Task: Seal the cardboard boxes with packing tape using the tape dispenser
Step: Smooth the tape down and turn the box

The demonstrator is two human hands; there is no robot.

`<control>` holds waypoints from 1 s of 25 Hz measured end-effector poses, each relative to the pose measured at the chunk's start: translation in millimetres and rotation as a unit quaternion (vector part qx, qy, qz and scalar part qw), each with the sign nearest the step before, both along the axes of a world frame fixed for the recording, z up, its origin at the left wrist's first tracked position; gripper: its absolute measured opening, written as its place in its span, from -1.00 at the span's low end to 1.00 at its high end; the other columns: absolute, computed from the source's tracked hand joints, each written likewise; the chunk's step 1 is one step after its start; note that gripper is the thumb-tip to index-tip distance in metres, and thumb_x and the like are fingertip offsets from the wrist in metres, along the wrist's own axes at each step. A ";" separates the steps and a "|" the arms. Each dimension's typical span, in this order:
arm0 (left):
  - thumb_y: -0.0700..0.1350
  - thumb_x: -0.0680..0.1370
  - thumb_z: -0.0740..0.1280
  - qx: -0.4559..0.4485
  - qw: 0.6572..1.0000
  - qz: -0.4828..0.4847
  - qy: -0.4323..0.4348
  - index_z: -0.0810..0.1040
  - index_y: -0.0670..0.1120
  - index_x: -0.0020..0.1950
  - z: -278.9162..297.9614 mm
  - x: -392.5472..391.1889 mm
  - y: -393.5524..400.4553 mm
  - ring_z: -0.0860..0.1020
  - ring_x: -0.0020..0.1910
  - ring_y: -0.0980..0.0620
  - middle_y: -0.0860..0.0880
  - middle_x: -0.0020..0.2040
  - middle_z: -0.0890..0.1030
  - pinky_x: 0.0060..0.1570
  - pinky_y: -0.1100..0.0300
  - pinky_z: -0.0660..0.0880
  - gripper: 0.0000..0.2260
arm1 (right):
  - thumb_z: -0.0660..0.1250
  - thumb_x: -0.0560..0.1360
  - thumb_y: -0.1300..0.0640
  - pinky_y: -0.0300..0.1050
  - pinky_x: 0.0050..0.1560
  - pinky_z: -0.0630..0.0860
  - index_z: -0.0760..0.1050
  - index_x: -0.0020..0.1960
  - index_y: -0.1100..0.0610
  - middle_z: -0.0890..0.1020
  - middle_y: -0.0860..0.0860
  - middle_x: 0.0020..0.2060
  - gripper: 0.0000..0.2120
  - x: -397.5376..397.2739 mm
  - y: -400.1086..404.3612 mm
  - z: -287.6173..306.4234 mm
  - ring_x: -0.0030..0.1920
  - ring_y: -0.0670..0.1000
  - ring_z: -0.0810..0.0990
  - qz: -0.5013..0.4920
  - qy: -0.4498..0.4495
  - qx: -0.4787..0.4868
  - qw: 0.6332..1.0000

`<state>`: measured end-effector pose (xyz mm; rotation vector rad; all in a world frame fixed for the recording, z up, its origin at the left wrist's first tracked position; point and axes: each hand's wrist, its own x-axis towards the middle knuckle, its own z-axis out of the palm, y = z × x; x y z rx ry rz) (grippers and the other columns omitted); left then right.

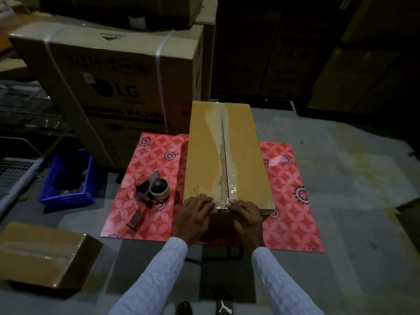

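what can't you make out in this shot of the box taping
Head view only:
- Near end face of the cardboard box: covered by the left hand and right hand, so the tape's end there is hidden.
- Contents of the blue crate: too dark.
- Small print on the washing machine carton: blurred.
- Open box at lower left: cut off by the frame edge.
- Tape dispenser blade: too small.

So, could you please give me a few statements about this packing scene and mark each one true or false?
1. Both hands, left hand and right hand, rest on the near end of the long box. True.
2. The tape dispenser is in the right hand. False: it lies on the red patterned mat, left of the box.
3. Tape runs along the box's top seam. True.
4. The blue crate sits on the box. False: it is on the floor, far left.
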<state>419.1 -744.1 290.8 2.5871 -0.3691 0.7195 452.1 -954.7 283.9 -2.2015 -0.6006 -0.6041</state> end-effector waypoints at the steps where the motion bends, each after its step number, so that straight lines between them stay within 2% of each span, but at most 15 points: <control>1: -0.12 0.52 0.32 0.002 1.000 0.001 -0.010 0.71 -0.11 0.09 -3.7 -0.3 -1.1 0.59 0.20 -0.12 -0.07 0.13 0.69 0.11 0.00 0.45 -0.77 | 0.40 0.35 0.37 -0.07 0.22 0.46 0.68 0.11 0.12 0.71 0.06 0.07 -0.63 1.6 2.3 -0.7 0.17 0.00 0.58 -0.006 -0.007 -0.007 1.000; 3: -0.15 0.47 0.31 -0.009 1.000 0.014 -0.020 0.73 -0.12 0.07 -8.0 4.9 -2.3 0.60 0.21 -0.12 -0.06 0.12 0.72 0.12 0.02 0.44 -0.74 | 0.42 0.31 0.42 -0.09 0.21 0.46 0.70 0.07 0.13 0.72 0.06 0.04 -0.61 4.0 6.1 -1.7 0.15 0.01 0.59 -0.012 0.002 -0.013 1.000; 5: -0.18 0.45 0.30 -0.029 0.999 0.015 -0.016 0.73 -0.13 0.10 -11.3 4.2 -2.0 0.60 0.25 -0.11 -0.06 0.15 0.72 0.17 0.03 0.41 -0.70 | 0.42 0.38 0.36 -0.13 0.22 0.47 0.70 0.10 0.11 0.72 0.04 0.06 -0.66 4.7 2.0 0.3 0.15 0.00 0.60 0.006 0.015 -0.012 1.000; 8: -0.22 0.40 0.28 -0.007 0.999 -0.041 -0.018 0.69 -0.16 0.22 -10.1 -0.2 6.6 0.57 0.31 -0.11 -0.11 0.25 0.67 0.22 0.02 0.41 -0.59 | 0.37 0.56 0.09 -0.18 0.21 0.49 0.70 0.14 0.08 0.72 0.01 0.08 -0.78 14.3 -17.1 6.2 0.15 -0.03 0.61 0.059 -0.017 -0.050 0.997; 11: -0.24 0.39 0.31 0.012 0.999 -0.045 -0.022 0.67 -0.19 0.24 -7.6 -1.8 15.4 0.53 0.29 -0.13 -0.17 0.24 0.64 0.20 0.00 0.40 -0.58 | 0.26 0.67 -0.08 -0.03 0.13 0.59 0.70 0.13 0.14 0.71 0.04 0.08 -0.65 20.6 -33.3 2.9 0.13 0.01 0.64 0.076 -0.035 -0.046 0.995; 15: -0.26 0.38 0.28 -0.056 0.998 -0.006 -0.027 0.72 -0.16 0.17 -11.6 -5.5 4.1 0.54 0.22 -0.08 -0.14 0.12 0.70 0.18 0.02 0.39 -0.59 | 0.33 0.62 0.02 -0.02 0.04 0.60 0.73 0.05 0.17 0.71 0.07 -0.02 -0.73 14.4 -28.9 -1.8 0.04 0.03 0.64 0.027 -0.023 -0.020 0.999; 19: -0.23 0.45 0.43 -0.129 0.991 -0.046 -0.005 0.73 -0.10 0.15 -4.5 -2.5 20.8 0.61 0.25 0.02 -0.03 0.17 0.71 0.24 0.00 0.49 -0.72 | 0.26 0.67 -0.13 -0.04 0.10 0.61 0.73 0.08 0.14 0.72 0.04 0.03 -0.60 18.9 -38.0 8.9 0.09 0.00 0.65 0.063 -0.005 0.009 0.998; 22: -0.17 0.52 0.44 -0.104 0.990 -0.092 0.010 0.71 -0.08 0.22 1.6 -1.5 41.1 0.61 0.31 0.05 0.00 0.26 0.68 0.31 0.00 0.51 -0.73 | 0.26 0.68 -0.05 0.04 0.12 0.61 0.71 0.12 0.16 0.71 0.05 0.07 -0.65 19.5 -60.2 5.9 0.11 0.05 0.65 0.063 -0.021 -0.004 0.998; 25: -0.25 0.47 0.42 -0.088 0.991 -0.098 0.010 0.70 -0.08 0.25 2.1 -2.9 40.2 0.60 0.31 0.05 -0.02 0.26 0.67 0.33 0.05 0.49 -0.65 | 0.36 0.58 0.09 0.07 0.03 0.60 0.70 0.14 0.15 0.71 0.06 0.05 -0.77 22.4 -72.7 3.2 0.06 0.04 0.64 0.050 -0.020 -0.012 0.998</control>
